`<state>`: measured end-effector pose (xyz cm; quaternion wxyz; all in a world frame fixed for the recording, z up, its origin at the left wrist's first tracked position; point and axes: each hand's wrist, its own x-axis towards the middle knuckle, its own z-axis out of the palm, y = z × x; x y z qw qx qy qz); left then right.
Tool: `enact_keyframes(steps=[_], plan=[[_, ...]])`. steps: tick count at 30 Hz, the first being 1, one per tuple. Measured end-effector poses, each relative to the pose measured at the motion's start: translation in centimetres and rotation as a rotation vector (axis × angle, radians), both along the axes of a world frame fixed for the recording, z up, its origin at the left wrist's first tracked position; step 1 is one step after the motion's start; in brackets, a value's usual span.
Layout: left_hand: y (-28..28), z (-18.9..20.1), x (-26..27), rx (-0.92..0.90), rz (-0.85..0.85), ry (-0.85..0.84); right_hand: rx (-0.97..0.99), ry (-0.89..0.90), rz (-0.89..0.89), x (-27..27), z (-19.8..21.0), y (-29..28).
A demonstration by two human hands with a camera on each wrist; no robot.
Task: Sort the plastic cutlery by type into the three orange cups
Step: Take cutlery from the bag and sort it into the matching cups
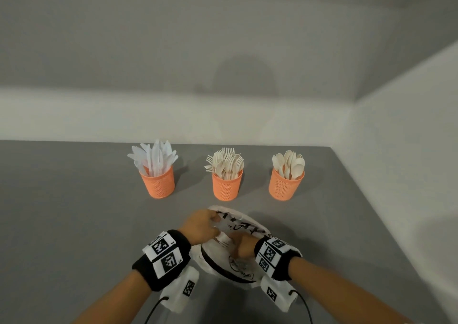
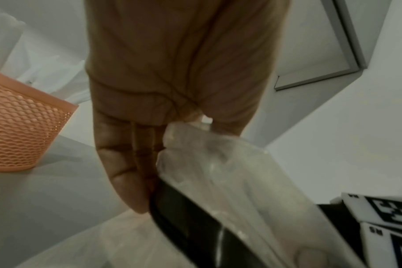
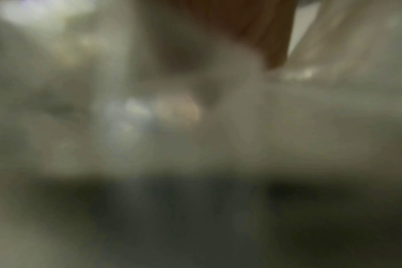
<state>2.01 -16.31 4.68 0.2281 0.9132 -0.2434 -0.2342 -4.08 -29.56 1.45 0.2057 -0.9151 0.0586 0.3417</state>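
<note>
— What's nearest?
— A printed plastic bag (image 1: 238, 261). The left hand (image 1: 202, 227) pinches its rim; the right hand (image 1: 244, 245) reaches inside, grip hidden.
— Beyond?
— Three orange cups on the grey table (image 1: 74, 212): knives (image 1: 155, 159), forks (image 1: 226, 162), spoons (image 1: 290, 164).
</note>
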Motion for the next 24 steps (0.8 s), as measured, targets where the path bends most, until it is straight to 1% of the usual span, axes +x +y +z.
enact_keyframes(steps=[4, 7, 10, 13, 16, 17, 24], plan=[[0.5, 0.2, 0.2, 0.018, 0.005, -0.039, 0.086, -0.083, -0.159, -0.2, -0.5, -0.4], [1.1, 0.3, 0.4, 0.079, 0.015, -0.143, 0.087, -0.125, -0.142, -0.4, -0.3, -0.8], [1.3, 0.2, 0.4, 0.108, 0.05, -0.185, 0.153, -0.151, -0.198, -0.4, -0.2, -1.3], [1.3, 0.0, 0.3, 0.077, 0.057, -0.12, 0.15, -0.134, -0.204, -0.4, -0.1, -1.7], [1.4, -0.1, 0.2, 0.008, 0.071, 0.058, 0.143, -0.133, -0.16, -0.4, -0.1, -1.5], [1.4, -0.2, 0.1, -0.003, 0.076, 0.089, 0.132, -0.13, -0.159, -0.4, -0.2, -1.3], [1.1, -0.4, -0.2, 0.033, 0.047, 0.049, 0.066, -0.201, -0.106, -0.7, -0.6, -0.4]])
